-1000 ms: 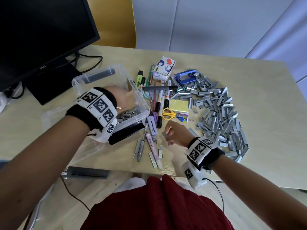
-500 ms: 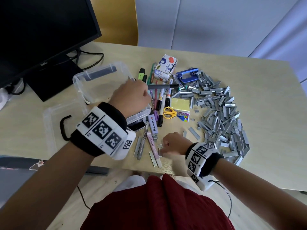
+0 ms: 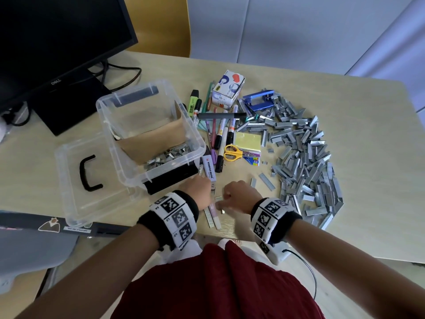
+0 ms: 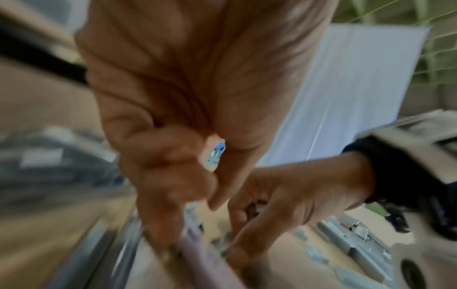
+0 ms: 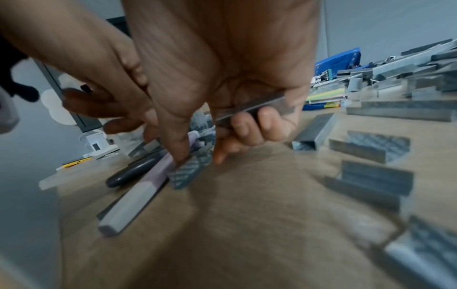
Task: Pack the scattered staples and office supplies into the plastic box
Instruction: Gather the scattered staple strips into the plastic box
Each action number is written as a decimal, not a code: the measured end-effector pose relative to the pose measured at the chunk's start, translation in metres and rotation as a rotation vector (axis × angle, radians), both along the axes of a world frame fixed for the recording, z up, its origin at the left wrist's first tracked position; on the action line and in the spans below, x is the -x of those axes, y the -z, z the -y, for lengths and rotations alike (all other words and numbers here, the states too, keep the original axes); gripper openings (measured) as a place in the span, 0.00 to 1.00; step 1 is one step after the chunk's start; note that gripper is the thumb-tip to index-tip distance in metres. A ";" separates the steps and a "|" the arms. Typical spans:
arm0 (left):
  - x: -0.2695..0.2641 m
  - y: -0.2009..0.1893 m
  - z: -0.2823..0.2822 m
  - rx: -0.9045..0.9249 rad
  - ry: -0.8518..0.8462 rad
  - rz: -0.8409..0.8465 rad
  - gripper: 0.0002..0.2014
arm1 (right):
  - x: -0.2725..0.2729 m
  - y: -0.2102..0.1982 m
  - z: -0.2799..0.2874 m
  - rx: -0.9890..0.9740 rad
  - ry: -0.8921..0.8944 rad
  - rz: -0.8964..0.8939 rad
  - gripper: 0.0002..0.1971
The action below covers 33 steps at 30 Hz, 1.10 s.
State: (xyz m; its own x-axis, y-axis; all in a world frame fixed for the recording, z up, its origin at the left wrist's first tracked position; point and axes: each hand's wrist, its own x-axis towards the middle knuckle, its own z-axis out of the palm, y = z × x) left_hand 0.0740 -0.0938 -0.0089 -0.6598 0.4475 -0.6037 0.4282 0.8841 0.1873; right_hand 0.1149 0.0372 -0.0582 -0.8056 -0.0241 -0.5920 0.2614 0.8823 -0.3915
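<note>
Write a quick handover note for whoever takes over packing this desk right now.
Right hand: curled round a strip of staples, thumb and forefinger on another strip on the table.
Left hand: low beside the pale purple pen; grip unclear, view blurred.
Plastic box: open, some staples inside; lid lies beside it.
Left: the big staple pile, pens, scissors, sticky notes, small carton.

The head camera looks steeply down over the table point(image 3: 345, 107), while each wrist camera peers close along its palm, all three sharing the near edge where both hands meet.
</note>
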 end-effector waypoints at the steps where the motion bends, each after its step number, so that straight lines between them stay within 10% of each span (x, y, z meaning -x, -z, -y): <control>1: 0.000 0.007 0.000 0.000 -0.046 0.016 0.12 | 0.000 0.001 0.002 -0.006 -0.005 0.001 0.13; 23: 0.035 0.031 -0.054 -0.342 -0.425 -0.004 0.10 | -0.007 0.000 -0.028 0.102 -0.070 -0.034 0.09; 33: 0.047 0.032 -0.057 -0.489 -0.549 0.054 0.10 | 0.001 -0.013 -0.046 0.546 0.407 0.115 0.15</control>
